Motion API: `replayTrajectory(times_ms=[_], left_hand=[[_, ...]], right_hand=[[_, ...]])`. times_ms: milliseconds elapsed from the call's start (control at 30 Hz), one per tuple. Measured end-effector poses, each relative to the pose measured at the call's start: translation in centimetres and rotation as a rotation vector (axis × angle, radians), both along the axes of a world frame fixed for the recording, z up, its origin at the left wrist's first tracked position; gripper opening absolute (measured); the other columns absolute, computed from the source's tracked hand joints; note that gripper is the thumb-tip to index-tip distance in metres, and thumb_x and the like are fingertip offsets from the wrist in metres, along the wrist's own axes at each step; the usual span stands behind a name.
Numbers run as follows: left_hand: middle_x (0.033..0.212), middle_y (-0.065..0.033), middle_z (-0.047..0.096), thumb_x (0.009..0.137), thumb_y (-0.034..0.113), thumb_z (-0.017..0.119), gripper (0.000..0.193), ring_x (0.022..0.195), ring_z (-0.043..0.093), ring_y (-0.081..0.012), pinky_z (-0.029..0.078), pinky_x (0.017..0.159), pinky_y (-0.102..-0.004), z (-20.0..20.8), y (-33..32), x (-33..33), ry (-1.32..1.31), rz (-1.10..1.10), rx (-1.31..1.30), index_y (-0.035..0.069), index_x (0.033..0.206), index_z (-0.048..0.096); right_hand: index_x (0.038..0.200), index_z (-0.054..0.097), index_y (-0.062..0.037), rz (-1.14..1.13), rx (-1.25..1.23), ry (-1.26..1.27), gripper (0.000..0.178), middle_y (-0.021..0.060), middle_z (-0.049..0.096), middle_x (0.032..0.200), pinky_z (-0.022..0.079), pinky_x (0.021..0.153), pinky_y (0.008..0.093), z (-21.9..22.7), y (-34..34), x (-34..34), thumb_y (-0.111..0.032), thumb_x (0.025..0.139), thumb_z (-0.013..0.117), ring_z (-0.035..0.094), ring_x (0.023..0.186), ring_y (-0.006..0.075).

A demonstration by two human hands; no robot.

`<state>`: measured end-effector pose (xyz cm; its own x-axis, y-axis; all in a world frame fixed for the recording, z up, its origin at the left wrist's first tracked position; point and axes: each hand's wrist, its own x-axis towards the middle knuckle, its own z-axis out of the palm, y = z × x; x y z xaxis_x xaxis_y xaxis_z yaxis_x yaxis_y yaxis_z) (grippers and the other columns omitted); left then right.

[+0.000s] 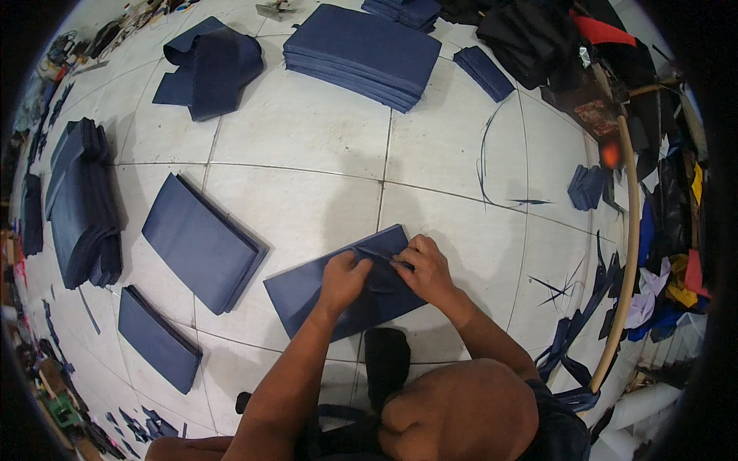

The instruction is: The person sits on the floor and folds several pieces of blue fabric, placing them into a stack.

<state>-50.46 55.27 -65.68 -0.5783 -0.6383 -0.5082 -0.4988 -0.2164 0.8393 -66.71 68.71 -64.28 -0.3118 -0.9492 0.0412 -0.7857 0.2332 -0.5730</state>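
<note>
On the tiled floor in front of me lies a flat navy rectangular fabric panel [298,298], set at a slant. Over its far part, my left hand [344,281] and my right hand [427,270] pinch a smaller dark navy fabric piece [381,270] from either side. Its middle looks folded or creased between them. The fingers of both hands are closed, and the fingertips partly cover the piece. Left of the panel rests a neat navy stack of rectangular pieces [201,242], with a narrower navy stack [160,338] nearer to me.
A thick pile of navy sheets [357,58] stands far ahead, with a loosely folded navy cloth [219,69] to its left. Tall folded bundles [83,203] line the left. A curved wooden pole [632,230] and scraps [584,323] lie right. My black-clad foot [387,365] is near the panel.
</note>
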Motion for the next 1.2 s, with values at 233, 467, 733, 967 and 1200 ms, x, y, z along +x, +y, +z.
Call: replayTrajectory(times_ms=[233,467,733,967,1200], left_hand=[[0.065,-0.0133,0.062,0.091,0.033,0.066,0.041,0.061,0.059,-0.0174,0.046,0.059,-0.0355,0.7,-0.3,0.0,-0.071,0.059,0.094,-0.005,0.075,0.063],[0.066,-0.0154,0.063,0.087,0.025,0.066,0.034,0.062,0.059,-0.0192,0.046,0.059,-0.0372,0.4,-0.2,0.2,-0.039,0.033,0.058,-0.006,0.075,0.063],[0.069,-0.0199,0.064,0.085,0.024,0.063,0.032,0.063,0.06,-0.024,0.048,0.063,-0.0404,-0.1,-0.2,0.3,-0.042,-0.022,0.006,-0.007,0.078,0.063],[0.065,-0.0065,0.06,0.091,0.031,0.065,0.036,0.061,0.055,-0.0148,0.044,0.058,-0.033,0.1,0.1,0.1,0.046,0.174,0.221,-0.002,0.075,0.065],[0.069,-0.0076,0.064,0.09,0.029,0.065,0.034,0.063,0.056,-0.0146,0.045,0.06,-0.0333,1.1,-0.1,-0.1,-0.099,-0.03,0.036,-0.003,0.08,0.066]], right_hand=[[0.107,0.057,-0.0059,0.165,0.102,-0.26,0.028,0.0135,0.068,0.109,0.05,0.09,0.0376,4.0,-0.5,1.9,-0.002,0.082,0.07,0.064,0.104,0.0307],[0.114,0.062,-0.0054,-0.145,0.196,-0.766,0.034,0.0093,0.065,0.096,0.049,0.082,0.0392,3.5,-0.8,-0.1,-0.025,0.089,0.073,0.063,0.089,0.0278],[0.111,0.067,-0.0073,0.071,0.032,0.046,0.03,0.0112,0.053,0.095,0.047,0.078,0.0385,-1.0,0.2,-1.1,-0.014,0.083,0.075,0.055,0.092,0.0291],[0.102,0.058,-0.0055,0.13,0.036,-0.359,0.024,0.0112,0.064,0.102,0.047,0.084,0.0412,2.7,-0.4,1.2,-0.01,0.082,0.07,0.06,0.096,0.0348],[0.114,0.06,-0.0067,-0.209,0.157,-0.597,0.031,0.0102,0.063,0.095,0.046,0.082,0.0386,3.1,-1.0,0.0,-0.022,0.089,0.071,0.06,0.091,0.03]])
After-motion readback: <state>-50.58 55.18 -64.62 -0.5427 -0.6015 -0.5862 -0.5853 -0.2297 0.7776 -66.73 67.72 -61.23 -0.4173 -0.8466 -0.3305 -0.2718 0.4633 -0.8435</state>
